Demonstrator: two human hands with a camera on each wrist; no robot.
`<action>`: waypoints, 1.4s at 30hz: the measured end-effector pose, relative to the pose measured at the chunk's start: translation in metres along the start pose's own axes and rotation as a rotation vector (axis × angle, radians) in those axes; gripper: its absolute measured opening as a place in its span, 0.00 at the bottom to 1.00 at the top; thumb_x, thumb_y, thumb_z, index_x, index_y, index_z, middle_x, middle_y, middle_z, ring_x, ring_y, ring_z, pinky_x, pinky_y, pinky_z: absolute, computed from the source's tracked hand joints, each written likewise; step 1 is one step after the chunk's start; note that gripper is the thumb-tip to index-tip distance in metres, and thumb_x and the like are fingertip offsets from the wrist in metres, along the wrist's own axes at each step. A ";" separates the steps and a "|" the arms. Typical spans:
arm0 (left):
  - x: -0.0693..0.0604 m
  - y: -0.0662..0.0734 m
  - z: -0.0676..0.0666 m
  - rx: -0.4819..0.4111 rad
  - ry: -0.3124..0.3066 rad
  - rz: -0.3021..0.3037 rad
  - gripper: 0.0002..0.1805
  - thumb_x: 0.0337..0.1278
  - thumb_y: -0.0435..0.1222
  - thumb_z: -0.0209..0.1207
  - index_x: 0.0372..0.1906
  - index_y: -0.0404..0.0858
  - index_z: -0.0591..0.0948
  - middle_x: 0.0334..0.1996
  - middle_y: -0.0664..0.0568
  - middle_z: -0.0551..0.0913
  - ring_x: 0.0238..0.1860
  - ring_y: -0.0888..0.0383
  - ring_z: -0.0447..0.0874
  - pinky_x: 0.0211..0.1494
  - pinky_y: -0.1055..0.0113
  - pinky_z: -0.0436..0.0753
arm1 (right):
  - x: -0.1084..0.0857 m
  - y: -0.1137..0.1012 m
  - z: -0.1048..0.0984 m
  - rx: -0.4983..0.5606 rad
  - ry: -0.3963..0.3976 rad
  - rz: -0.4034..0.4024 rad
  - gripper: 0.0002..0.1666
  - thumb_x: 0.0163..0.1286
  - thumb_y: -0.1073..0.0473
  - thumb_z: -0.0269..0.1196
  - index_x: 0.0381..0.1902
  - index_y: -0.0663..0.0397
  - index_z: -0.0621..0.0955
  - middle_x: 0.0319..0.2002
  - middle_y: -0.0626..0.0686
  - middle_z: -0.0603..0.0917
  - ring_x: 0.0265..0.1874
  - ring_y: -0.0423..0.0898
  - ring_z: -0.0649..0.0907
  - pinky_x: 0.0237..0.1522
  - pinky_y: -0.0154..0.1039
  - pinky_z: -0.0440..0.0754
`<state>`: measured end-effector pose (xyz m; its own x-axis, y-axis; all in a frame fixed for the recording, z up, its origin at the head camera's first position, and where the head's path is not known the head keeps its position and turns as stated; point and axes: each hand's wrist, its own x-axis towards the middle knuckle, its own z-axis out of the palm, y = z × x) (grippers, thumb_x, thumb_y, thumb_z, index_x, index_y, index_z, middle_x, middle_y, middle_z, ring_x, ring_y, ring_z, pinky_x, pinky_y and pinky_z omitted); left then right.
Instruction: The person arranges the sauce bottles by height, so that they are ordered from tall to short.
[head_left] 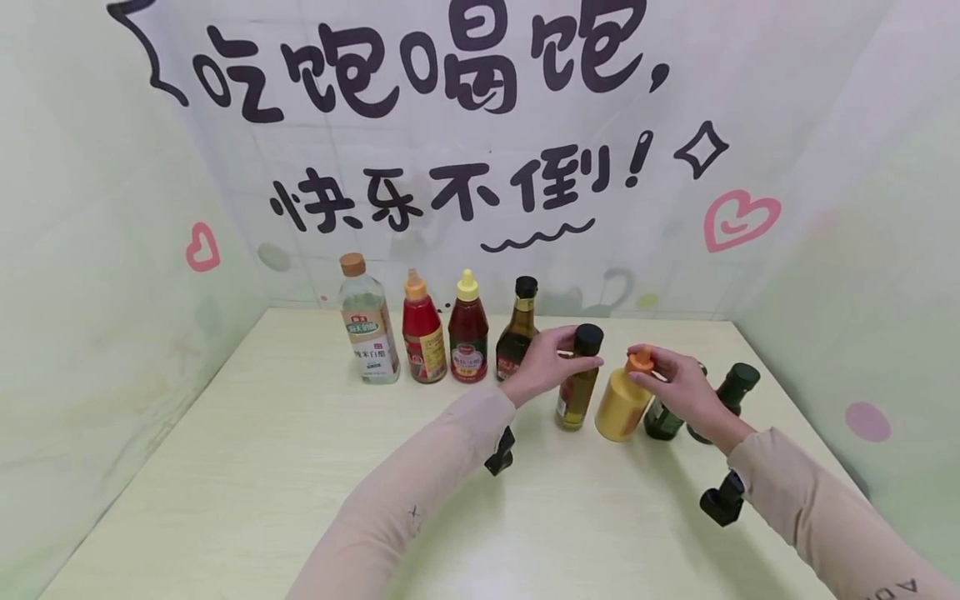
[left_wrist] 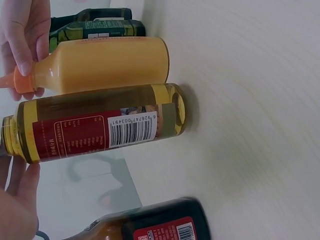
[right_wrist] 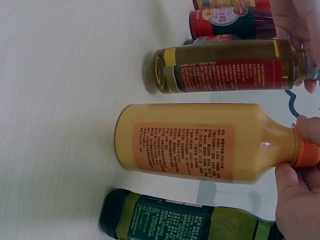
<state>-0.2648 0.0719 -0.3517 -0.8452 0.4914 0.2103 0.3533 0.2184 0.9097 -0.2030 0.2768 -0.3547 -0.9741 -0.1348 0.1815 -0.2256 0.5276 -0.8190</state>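
My left hand (head_left: 543,364) grips the neck of a clear glass oil bottle (head_left: 576,400) just below its black cap. A red label with a barcode shows on that bottle (left_wrist: 100,125) in the left wrist view. Beside it on the right, my right hand (head_left: 681,386) pinches the orange cap (right_wrist: 306,148) of a yellow squeeze bottle (head_left: 621,408). The two bottles stand close together, slightly tilted, near the tabletop. To the right of the squeeze bottle is a green bottle (right_wrist: 165,217), partly hidden behind my right hand in the head view.
Left of my hands stand a white vinegar bottle (head_left: 367,333), two red sauce bottles, one with an orange tip (head_left: 424,342) and one with a yellow tip (head_left: 468,346), and a dark glass bottle (head_left: 517,329). A dark-capped bottle (head_left: 738,383) stands far right. Printed cloth walls (head_left: 487,275) enclose the table (head_left: 300,467).
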 end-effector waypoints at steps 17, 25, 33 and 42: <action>0.018 -0.006 0.002 0.052 0.147 -0.013 0.22 0.44 0.39 0.65 0.48 0.40 0.78 0.40 0.52 0.82 0.40 0.63 0.79 0.42 0.74 0.75 | 0.000 0.003 0.001 0.024 0.008 -0.006 0.27 0.61 0.58 0.59 0.55 0.67 0.69 0.52 0.65 0.73 0.51 0.45 0.74 0.42 0.22 0.72; 0.023 -0.006 0.005 0.066 0.210 -0.008 0.22 0.45 0.37 0.64 0.49 0.38 0.77 0.40 0.50 0.82 0.40 0.61 0.79 0.41 0.75 0.75 | -0.001 0.002 0.001 0.028 0.000 0.019 0.28 0.62 0.56 0.58 0.57 0.65 0.68 0.54 0.64 0.72 0.54 0.56 0.70 0.44 0.24 0.72; 0.027 -0.009 0.008 0.086 0.245 -0.004 0.18 0.45 0.37 0.64 0.45 0.39 0.79 0.38 0.51 0.82 0.38 0.62 0.78 0.40 0.74 0.75 | -0.002 0.003 0.000 0.026 -0.001 0.034 0.29 0.62 0.56 0.58 0.57 0.64 0.68 0.54 0.63 0.72 0.54 0.56 0.70 0.45 0.26 0.72; 0.033 -0.011 0.009 0.092 0.303 -0.019 0.20 0.45 0.38 0.64 0.47 0.40 0.78 0.38 0.52 0.81 0.39 0.61 0.77 0.44 0.71 0.74 | -0.001 0.003 0.002 0.037 0.009 0.008 0.27 0.61 0.59 0.59 0.56 0.66 0.69 0.53 0.64 0.72 0.52 0.52 0.72 0.42 0.23 0.72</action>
<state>-0.2933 0.0936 -0.3580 -0.9280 0.2160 0.3037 0.3599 0.3074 0.8809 -0.2030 0.2768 -0.3579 -0.9760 -0.1234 0.1794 -0.2173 0.4973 -0.8399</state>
